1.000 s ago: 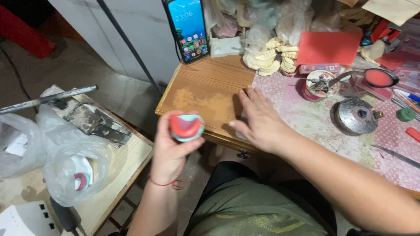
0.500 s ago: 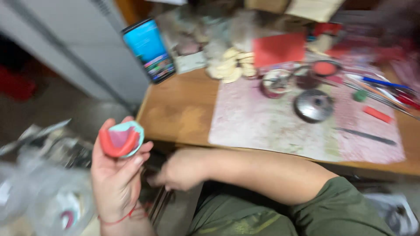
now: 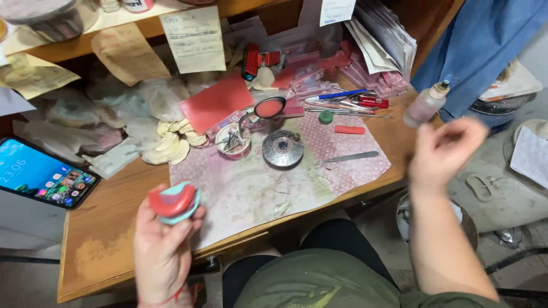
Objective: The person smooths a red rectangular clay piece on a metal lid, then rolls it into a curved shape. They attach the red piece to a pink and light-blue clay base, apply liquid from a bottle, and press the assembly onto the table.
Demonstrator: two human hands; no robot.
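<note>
Left hand (image 3: 162,245) clamps a red-and-teal mould (image 3: 174,203) — right hand (image 3: 445,151) blurred, fingers loosely curled, empty.

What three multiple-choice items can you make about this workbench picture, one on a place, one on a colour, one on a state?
1. Where does the smartphone lie?
A. at the left edge of the wooden bench
B. on the patterned mat
C. on the upper shelf

2. Which colours has the curved piece in the left hand?
A. black and white
B. red and pale teal
C. yellow only

3. What is the state of the right hand?
A. it grips the metal spatula
B. it presses on the mat
C. it is raised off the bench, blurred, holding nothing visible

Answers: 1 A, the phone rests by the bench's left edge; 2 B, a red layer sits on teal; 3 C, the hand hangs beyond the bench's right edge.
</note>
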